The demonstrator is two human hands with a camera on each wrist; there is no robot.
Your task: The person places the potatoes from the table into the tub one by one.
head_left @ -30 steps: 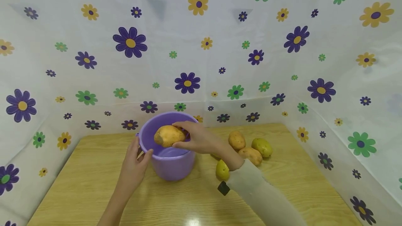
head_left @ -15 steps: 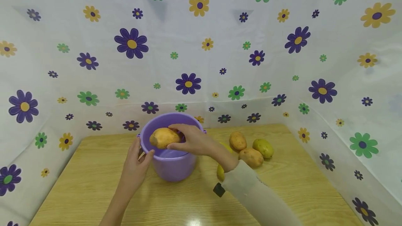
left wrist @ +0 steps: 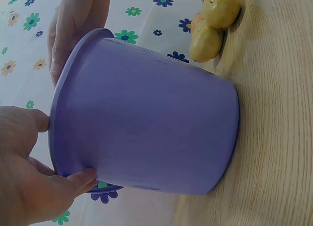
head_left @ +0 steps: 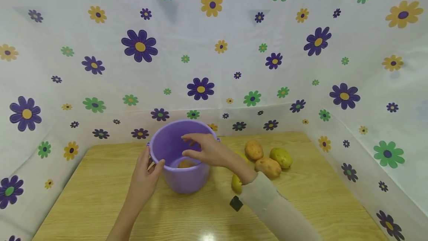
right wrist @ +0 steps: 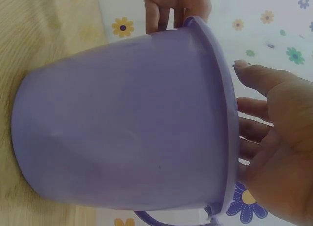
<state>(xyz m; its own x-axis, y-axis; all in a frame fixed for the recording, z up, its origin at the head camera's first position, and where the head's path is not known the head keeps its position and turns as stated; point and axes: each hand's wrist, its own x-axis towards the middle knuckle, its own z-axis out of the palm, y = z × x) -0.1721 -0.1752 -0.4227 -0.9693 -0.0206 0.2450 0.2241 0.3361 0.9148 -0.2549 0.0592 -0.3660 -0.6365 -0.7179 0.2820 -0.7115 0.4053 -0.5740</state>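
Note:
A purple bucket (head_left: 185,179) stands upright on the wooden table. My left hand (head_left: 143,176) grips its rim on the left side, with the thumb at the front and the fingers along the outer wall. Over the mouth, my right hand (head_left: 210,150) hovers with fingers spread and nothing between them; in the right wrist view that hand (right wrist: 288,133) is beside the rim. Down on the bucket's floor lies a brown potato (head_left: 185,163), partly hidden by the front wall.
Right of the bucket lie two potatoes (head_left: 268,167) and a yellow-green fruit (head_left: 281,158). A yellow fruit (head_left: 236,184) is partly covered by my right wrist, with more yellow showing behind it. Flower-printed sheeting (head_left: 214,66) encloses the table's back and sides.
My right hand carried the potato leftward over the bucket, then let it go. The potato dropped to the bottom, and the fingers are now parted. My left hand has kept its grip on the rim.

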